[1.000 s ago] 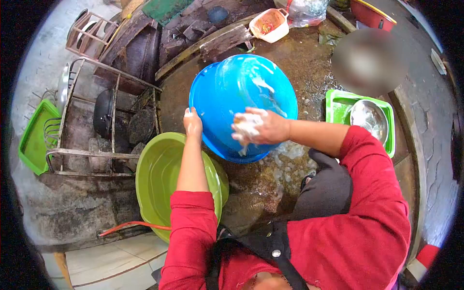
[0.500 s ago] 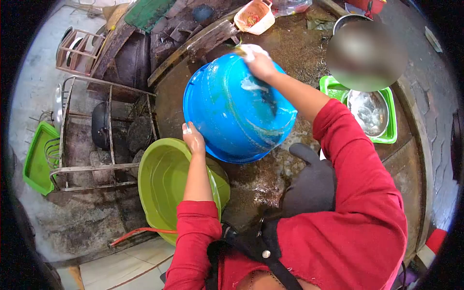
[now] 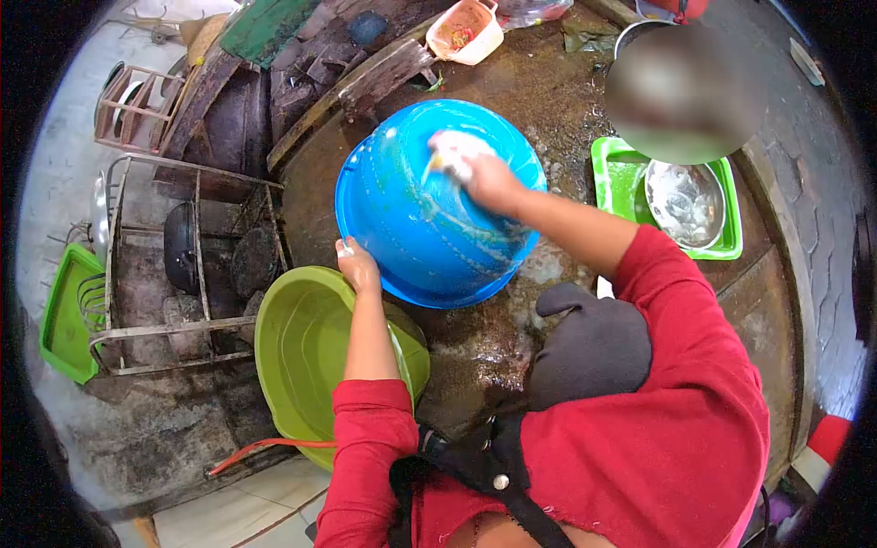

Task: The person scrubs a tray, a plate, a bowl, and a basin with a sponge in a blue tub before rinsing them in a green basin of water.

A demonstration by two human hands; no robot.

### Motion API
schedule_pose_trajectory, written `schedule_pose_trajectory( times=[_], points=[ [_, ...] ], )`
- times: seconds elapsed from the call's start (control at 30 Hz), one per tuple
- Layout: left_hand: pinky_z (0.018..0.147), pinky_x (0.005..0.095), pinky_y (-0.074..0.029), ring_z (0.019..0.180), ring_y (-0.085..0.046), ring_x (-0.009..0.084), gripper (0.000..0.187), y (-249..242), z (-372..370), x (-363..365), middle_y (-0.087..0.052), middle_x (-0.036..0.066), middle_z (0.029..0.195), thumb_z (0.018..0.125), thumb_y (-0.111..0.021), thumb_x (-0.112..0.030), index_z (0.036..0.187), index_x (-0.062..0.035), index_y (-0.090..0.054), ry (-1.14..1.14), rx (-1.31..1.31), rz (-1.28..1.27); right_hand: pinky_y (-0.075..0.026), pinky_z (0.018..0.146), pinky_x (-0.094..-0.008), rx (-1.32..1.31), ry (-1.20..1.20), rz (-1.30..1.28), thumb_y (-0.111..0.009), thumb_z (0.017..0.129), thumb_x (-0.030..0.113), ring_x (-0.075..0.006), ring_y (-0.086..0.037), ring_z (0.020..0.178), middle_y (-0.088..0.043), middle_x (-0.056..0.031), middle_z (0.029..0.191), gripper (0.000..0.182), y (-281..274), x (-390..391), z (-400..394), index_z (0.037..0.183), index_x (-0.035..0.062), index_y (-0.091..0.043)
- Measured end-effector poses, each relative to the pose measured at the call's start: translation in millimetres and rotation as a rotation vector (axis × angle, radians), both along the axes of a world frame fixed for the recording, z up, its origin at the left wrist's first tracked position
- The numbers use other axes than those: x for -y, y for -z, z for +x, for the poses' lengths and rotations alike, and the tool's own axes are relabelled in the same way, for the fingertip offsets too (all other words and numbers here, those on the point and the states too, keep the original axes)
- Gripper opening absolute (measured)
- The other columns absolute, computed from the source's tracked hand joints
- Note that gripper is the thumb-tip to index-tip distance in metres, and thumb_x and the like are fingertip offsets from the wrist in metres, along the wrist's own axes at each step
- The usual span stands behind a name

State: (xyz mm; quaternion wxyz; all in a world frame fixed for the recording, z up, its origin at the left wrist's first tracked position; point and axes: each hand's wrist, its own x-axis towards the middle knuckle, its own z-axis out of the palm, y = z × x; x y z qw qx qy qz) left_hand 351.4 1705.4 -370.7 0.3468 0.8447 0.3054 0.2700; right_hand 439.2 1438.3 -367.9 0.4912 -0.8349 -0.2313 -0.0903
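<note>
A large blue tub (image 3: 429, 242) stands tilted in front of me, its soapy outer wall and base turned up toward me. My left hand (image 3: 359, 267) is closed on the tub's rim at the lower left, with a spot of foam on the fingers. On the tub's base, my right hand (image 3: 496, 186) presses a foamy sponge (image 3: 457, 151), white with a bit of yellow showing. An olive-green basin (image 3: 301, 338) sits below my left forearm, close to the blue tub. The inside of the blue tub is hidden.
At the right, a green tray (image 3: 607, 178) holds a soapy metal bowl (image 3: 685, 201). A wire rack (image 3: 196, 173) with a dark pan (image 3: 180, 247) stands at the left. A pale plastic basket (image 3: 466, 32) is at the back. An orange hose (image 3: 265, 443) lies by the basin.
My right hand has slid the sponge from the tub's far upper edge down onto its base. The left hand keeps its hold on the rim. The whole view has shifted slightly.
</note>
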Motion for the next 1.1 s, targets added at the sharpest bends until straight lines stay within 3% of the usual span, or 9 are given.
schedule_pose_trajectory(
  times=[0.2,0.33,0.47,0.57,0.67,0.83,0.97,1.0,1.1],
  points=[
    [0.068,0.0410,-0.043,0.077,-0.057,0.0373,0.035,9.6,2.3,-8.3,-0.059,0.024,0.084,0.091,-0.038,-0.024,0.102,0.0066,-0.050,-0.042,-0.080,0.098,-0.043,0.072,-0.0465,-0.113,0.419,-0.154,-0.040,0.085,0.028,-0.0390,-0.056,0.080,-0.059,-0.0242,0.085,0.034,71.5,49.0,-2.2,0.105,0.0046,-0.056],
    [0.069,0.0406,-0.043,0.077,-0.057,0.0370,0.037,13.8,4.8,-11.6,-0.060,0.023,0.086,0.091,-0.038,-0.025,0.105,0.0077,-0.049,-0.032,-0.049,0.034,-0.044,0.076,-0.0452,-0.088,0.006,-0.108,-0.046,0.083,0.015,-0.0386,-0.056,0.085,-0.058,-0.0230,0.095,0.027,2.7,36.8,-76.1,0.106,0.0044,-0.054],
    [0.066,0.0386,-0.043,0.070,-0.057,0.0315,0.033,-9.9,-0.1,10.4,-0.059,0.019,0.079,0.091,-0.038,-0.024,0.098,0.0062,-0.050,0.017,-0.045,0.040,-0.041,0.084,-0.0448,0.457,-0.233,0.008,-0.047,0.082,0.014,-0.0363,-0.052,0.097,-0.053,-0.0184,0.111,0.030,-42.8,3.5,-50.1,0.112,0.0100,-0.052],
    [0.062,0.0365,-0.042,0.064,-0.055,0.0249,0.028,-11.6,-3.4,11.5,-0.057,0.014,0.072,0.092,-0.037,-0.022,0.089,0.0036,-0.049,0.126,0.072,-0.090,-0.045,0.075,-0.0449,-0.069,-0.008,-0.166,-0.043,0.085,0.030,-0.0365,-0.058,0.080,-0.060,-0.0221,0.089,0.030,-30.9,-18.1,29.9,0.099,0.0086,-0.059],
    [0.060,0.0358,-0.042,0.063,-0.054,0.0217,0.026,-8.5,-2.5,5.7,-0.055,0.011,0.070,0.092,-0.037,-0.021,0.083,0.0015,-0.047,0.122,0.033,-0.058,-0.044,0.076,-0.0455,-0.008,0.329,-0.095,-0.042,0.083,0.030,-0.0379,-0.057,0.083,-0.059,-0.0234,0.089,0.032,9.4,10.8,86.4,0.099,0.0059,-0.057],
    [0.068,0.0340,-0.043,0.072,-0.056,0.0252,0.030,23.8,6.2,-17.0,-0.058,0.017,0.083,0.091,-0.038,-0.021,0.098,0.0059,-0.049,0.003,0.022,-0.080,-0.041,0.084,-0.0438,-0.063,0.396,-0.043,-0.044,0.080,0.023,-0.0395,-0.054,0.093,-0.057,-0.0262,0.097,0.038,101.6,69.3,52.7,0.111,0.0011,-0.051],
    [0.075,0.0359,-0.043,0.081,-0.057,0.0285,0.036,18.7,-2.4,-4.2,-0.057,0.022,0.096,0.090,-0.037,-0.019,0.110,0.0099,-0.045,-0.094,-0.039,-0.292,-0.036,0.093,-0.0361,-0.564,0.613,0.188,-0.045,0.085,0.031,-0.0342,-0.050,0.107,-0.052,-0.0231,0.113,0.044,92.5,66.5,-5.5,0.113,-0.0027,-0.051],
    [0.076,0.0371,-0.043,0.085,-0.057,0.0295,0.035,17.8,-4.8,0.8,-0.056,0.023,0.100,0.090,-0.035,-0.017,0.111,0.0099,-0.043,-0.134,-0.057,-0.375,-0.037,0.093,-0.0359,-0.232,0.527,0.263,-0.045,0.086,0.031,-0.0319,-0.051,0.105,-0.054,-0.0222,0.110,0.043,111.2,59.2,-3.0,0.110,-0.0024,-0.053],
    [0.077,0.0365,-0.044,0.089,-0.056,0.0297,0.035,34.8,-10.5,-1.2,-0.055,0.024,0.102,0.090,-0.034,-0.016,0.112,0.0101,-0.043,-0.168,-0.107,-0.379,-0.041,0.084,-0.0357,0.025,0.103,0.285,-0.047,0.083,0.020,-0.0299,-0.056,0.094,-0.061,-0.0135,0.096,0.020,2.6,41.2,-39.1,0.088,0.0065,-0.061]
  ],
)
